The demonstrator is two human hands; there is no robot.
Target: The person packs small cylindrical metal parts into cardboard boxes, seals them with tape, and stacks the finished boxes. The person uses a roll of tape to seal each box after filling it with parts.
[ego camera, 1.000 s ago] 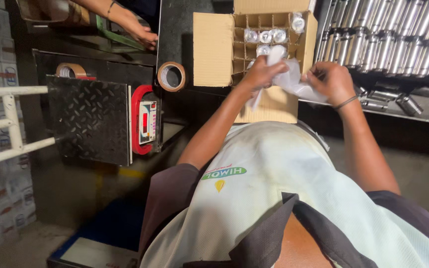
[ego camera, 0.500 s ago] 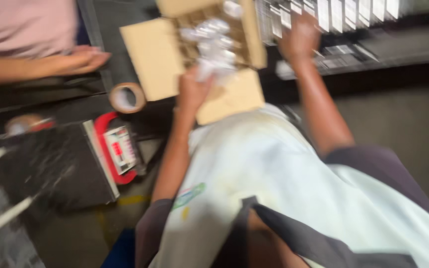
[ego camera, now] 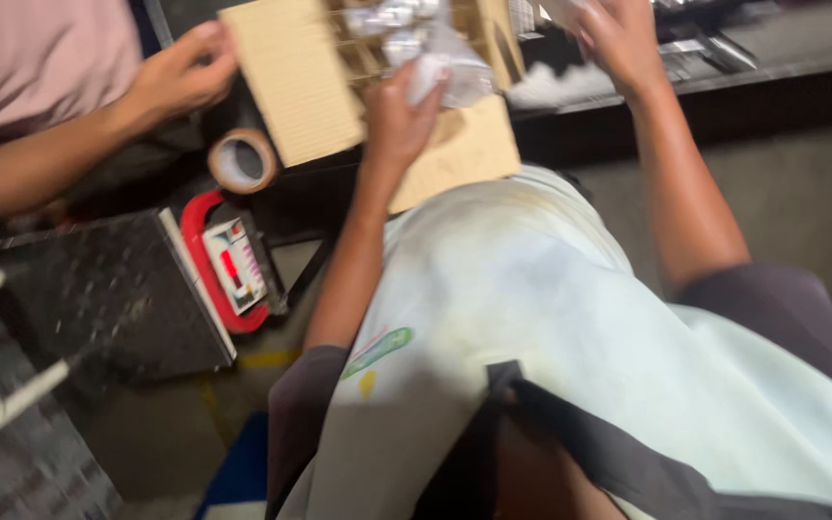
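Tape roll beside red-framed scale

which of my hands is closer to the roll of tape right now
Left. Your left hand is at the open cardboard box, just right of the tape roll. Your right hand is far beyond the box's other side.

This looks like a small packing workshop or factory floor. An open cardboard carton with divider cells holds wrapped shiny metal pieces, and it sits on a dark worktop where more metal parts lie. A roll of brown packing tape rests beside the carton. A platform weighing scale with a checker-plate deck and a red-framed display stands on the bare concrete floor. A co-worker's hand works nearby.
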